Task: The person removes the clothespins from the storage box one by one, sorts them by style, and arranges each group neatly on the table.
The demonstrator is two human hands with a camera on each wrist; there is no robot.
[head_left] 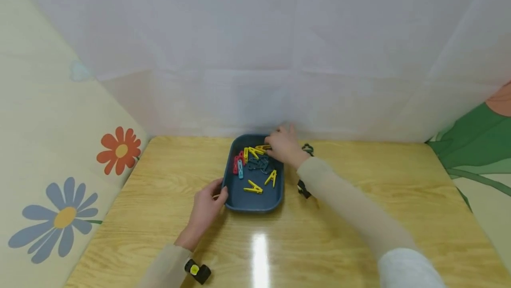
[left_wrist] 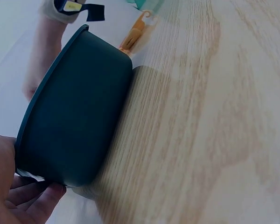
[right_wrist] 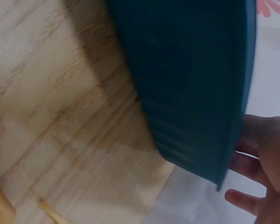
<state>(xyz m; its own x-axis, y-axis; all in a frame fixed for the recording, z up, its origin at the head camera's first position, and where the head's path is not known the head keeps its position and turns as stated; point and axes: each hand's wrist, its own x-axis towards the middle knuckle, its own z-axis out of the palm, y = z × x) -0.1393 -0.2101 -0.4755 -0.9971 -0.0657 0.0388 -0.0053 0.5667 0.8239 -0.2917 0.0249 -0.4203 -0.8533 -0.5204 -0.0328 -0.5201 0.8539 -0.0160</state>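
Tray (head_left: 240, 200) near 12 o'clock edge of table (head_left: 171, 163), clips (head_left: 240, 168) inside. Left hand (head_left: 206, 203) grips it at 8 o'clock; right hand (head_left: 285, 146) over its 1 o'clock, can't tell if pinching anything. White sheet (head_left: 255, 35) beyond.

Blue tray (head_left: 243, 198) on wood-grain desk (head_left: 167, 172), near the pale sheet (head_left: 295, 53) behind. Left grip (head_left: 206, 200), a bare hand, holds the tray's left side toward the near end, thumb at the rim. Right grip (head_left: 284, 144), also bare, lies over the far right corner, thumb side near yellow clips (head_left: 253, 187); contact unclear. Also inside: red clips (head_left: 236, 164), a light-blue clip (head_left: 240, 169), dark clips (head_left: 259, 163) at centre. Two yellow clips lie apart, nearer the near end.
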